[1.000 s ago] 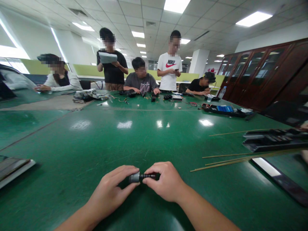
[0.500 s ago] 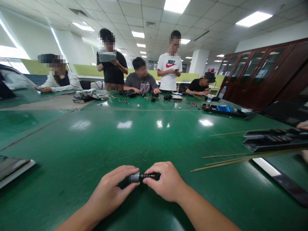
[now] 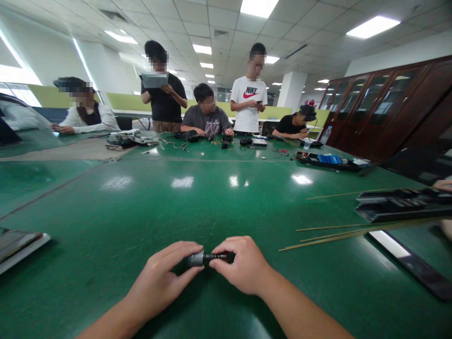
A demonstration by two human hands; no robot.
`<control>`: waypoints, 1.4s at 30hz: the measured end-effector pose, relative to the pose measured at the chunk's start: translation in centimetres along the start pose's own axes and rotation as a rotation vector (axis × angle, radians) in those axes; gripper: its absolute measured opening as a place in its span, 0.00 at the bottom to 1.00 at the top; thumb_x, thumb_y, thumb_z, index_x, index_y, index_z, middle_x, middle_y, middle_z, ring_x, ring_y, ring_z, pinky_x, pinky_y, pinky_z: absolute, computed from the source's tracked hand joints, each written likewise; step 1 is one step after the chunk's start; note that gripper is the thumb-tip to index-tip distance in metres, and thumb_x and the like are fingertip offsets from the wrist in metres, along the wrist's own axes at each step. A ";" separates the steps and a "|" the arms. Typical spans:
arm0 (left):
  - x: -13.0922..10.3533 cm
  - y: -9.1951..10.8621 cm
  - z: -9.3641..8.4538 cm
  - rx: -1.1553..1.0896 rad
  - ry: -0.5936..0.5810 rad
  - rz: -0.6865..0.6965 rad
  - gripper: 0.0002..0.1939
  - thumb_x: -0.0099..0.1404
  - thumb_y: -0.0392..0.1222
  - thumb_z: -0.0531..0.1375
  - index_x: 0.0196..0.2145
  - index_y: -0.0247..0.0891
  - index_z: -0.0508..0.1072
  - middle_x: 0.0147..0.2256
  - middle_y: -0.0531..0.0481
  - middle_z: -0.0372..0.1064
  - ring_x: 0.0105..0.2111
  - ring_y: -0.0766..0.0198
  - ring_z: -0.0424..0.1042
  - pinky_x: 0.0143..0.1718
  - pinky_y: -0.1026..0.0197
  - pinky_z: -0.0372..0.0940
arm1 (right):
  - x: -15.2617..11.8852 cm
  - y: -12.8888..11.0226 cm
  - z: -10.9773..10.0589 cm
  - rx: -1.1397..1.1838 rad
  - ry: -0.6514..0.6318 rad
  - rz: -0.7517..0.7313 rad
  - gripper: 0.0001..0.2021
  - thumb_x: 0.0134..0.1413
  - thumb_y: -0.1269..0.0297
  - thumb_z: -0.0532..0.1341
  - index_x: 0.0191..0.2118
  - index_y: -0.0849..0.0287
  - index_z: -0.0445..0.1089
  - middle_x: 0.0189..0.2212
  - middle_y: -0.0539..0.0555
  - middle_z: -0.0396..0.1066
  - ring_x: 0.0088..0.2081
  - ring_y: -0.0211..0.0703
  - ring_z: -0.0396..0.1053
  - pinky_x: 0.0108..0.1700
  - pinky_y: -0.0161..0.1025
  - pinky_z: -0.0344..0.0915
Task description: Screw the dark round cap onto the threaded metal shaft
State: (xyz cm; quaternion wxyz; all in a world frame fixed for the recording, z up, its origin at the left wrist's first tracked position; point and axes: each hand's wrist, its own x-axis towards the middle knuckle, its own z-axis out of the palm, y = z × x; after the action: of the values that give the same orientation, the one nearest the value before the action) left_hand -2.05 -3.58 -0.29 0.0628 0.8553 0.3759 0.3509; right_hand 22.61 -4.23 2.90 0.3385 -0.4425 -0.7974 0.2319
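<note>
Your left hand grips one grey cylinder between thumb and fingers; your right hand pinches one ribbed shaft in line with it, both over the near middle of the glossy green table. Four thin rods lie rightward; five people and a wooden cabinet occupy the lit room beyond.

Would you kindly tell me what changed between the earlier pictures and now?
The sheet held by the standing person in black has shifted slightly to the picture's left, and a co-worker's hand at the right edge reaches a little further into view. Nothing was visibly taken up or let go: the left hand still holds the grey cylinder and the right hand the dark shaft.
</note>
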 end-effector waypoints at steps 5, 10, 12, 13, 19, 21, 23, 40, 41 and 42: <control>0.1 0.0 0.0 -0.008 0.001 -0.003 0.19 0.65 0.43 0.66 0.53 0.47 0.72 0.47 0.51 0.76 0.47 0.60 0.77 0.50 0.58 0.73 | 0.1 0.1 0.1 -0.001 0.003 0.006 0.05 0.54 0.62 0.69 0.37 0.53 0.80 0.31 0.49 0.79 0.33 0.41 0.74 0.38 0.36 0.64; -0.1 -0.2 0.1 -0.011 -0.005 -0.009 0.20 0.65 0.43 0.66 0.54 0.47 0.72 0.48 0.50 0.76 0.48 0.59 0.76 0.51 0.58 0.73 | 0.0 0.2 0.2 0.003 0.004 0.003 0.05 0.55 0.63 0.68 0.37 0.54 0.80 0.31 0.50 0.78 0.33 0.41 0.73 0.37 0.36 0.64; -0.2 -0.3 0.1 -0.006 -0.005 -0.015 0.20 0.65 0.43 0.66 0.54 0.47 0.72 0.48 0.50 0.76 0.48 0.59 0.76 0.52 0.58 0.73 | -0.1 0.2 0.2 0.004 0.004 0.005 0.05 0.54 0.63 0.68 0.37 0.54 0.80 0.31 0.50 0.78 0.32 0.41 0.73 0.37 0.36 0.64; -0.2 -0.3 0.1 -0.004 -0.004 -0.016 0.20 0.64 0.43 0.67 0.54 0.47 0.72 0.48 0.50 0.76 0.48 0.59 0.76 0.52 0.58 0.72 | -0.1 0.1 0.2 0.002 0.005 0.006 0.05 0.54 0.63 0.68 0.37 0.54 0.80 0.31 0.50 0.78 0.32 0.41 0.73 0.37 0.36 0.64; 0.0 -0.1 0.0 -0.004 0.006 -0.010 0.19 0.64 0.43 0.67 0.53 0.47 0.72 0.47 0.50 0.76 0.47 0.60 0.77 0.52 0.59 0.72 | -0.1 0.0 0.2 0.000 0.011 0.012 0.04 0.55 0.63 0.68 0.37 0.54 0.80 0.30 0.50 0.78 0.32 0.41 0.73 0.37 0.36 0.64; 0.0 -0.1 0.0 -0.005 -0.003 -0.015 0.19 0.65 0.43 0.66 0.53 0.47 0.72 0.47 0.50 0.76 0.47 0.60 0.77 0.52 0.59 0.72 | 0.0 0.0 0.2 0.002 0.010 0.013 0.04 0.54 0.63 0.68 0.37 0.54 0.80 0.30 0.50 0.78 0.32 0.41 0.73 0.37 0.36 0.64; 0.0 -0.1 0.0 -0.005 -0.001 -0.017 0.20 0.65 0.43 0.66 0.53 0.47 0.72 0.48 0.50 0.76 0.48 0.60 0.76 0.52 0.58 0.72 | 0.0 -0.1 0.2 0.001 0.010 0.017 0.04 0.55 0.63 0.68 0.37 0.54 0.80 0.30 0.50 0.78 0.32 0.41 0.73 0.37 0.36 0.65; 0.0 -0.1 -0.2 0.009 -0.009 -0.010 0.19 0.65 0.43 0.66 0.53 0.46 0.72 0.48 0.50 0.76 0.48 0.59 0.76 0.51 0.58 0.73 | 0.0 -0.2 0.1 0.003 0.009 0.013 0.05 0.54 0.63 0.68 0.37 0.54 0.80 0.30 0.50 0.78 0.32 0.41 0.73 0.38 0.36 0.65; 0.0 -0.1 -0.2 0.011 -0.011 -0.012 0.19 0.65 0.43 0.66 0.53 0.46 0.72 0.48 0.49 0.76 0.48 0.59 0.76 0.51 0.58 0.73 | 0.0 -0.2 0.1 0.000 0.007 0.012 0.05 0.54 0.63 0.69 0.37 0.54 0.80 0.30 0.50 0.78 0.32 0.42 0.74 0.38 0.36 0.65; 0.0 -0.1 -0.2 0.013 -0.011 -0.012 0.19 0.65 0.44 0.66 0.53 0.46 0.72 0.48 0.49 0.76 0.48 0.59 0.76 0.52 0.58 0.73 | 0.0 -0.2 0.1 -0.003 0.006 0.011 0.05 0.54 0.63 0.69 0.37 0.54 0.80 0.30 0.50 0.78 0.32 0.42 0.74 0.38 0.36 0.65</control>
State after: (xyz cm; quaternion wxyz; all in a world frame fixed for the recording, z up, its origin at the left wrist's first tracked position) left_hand -2.26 -3.55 -0.22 0.0613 0.8554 0.3829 0.3435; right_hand 22.44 -4.33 2.99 0.3388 -0.4480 -0.7944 0.2312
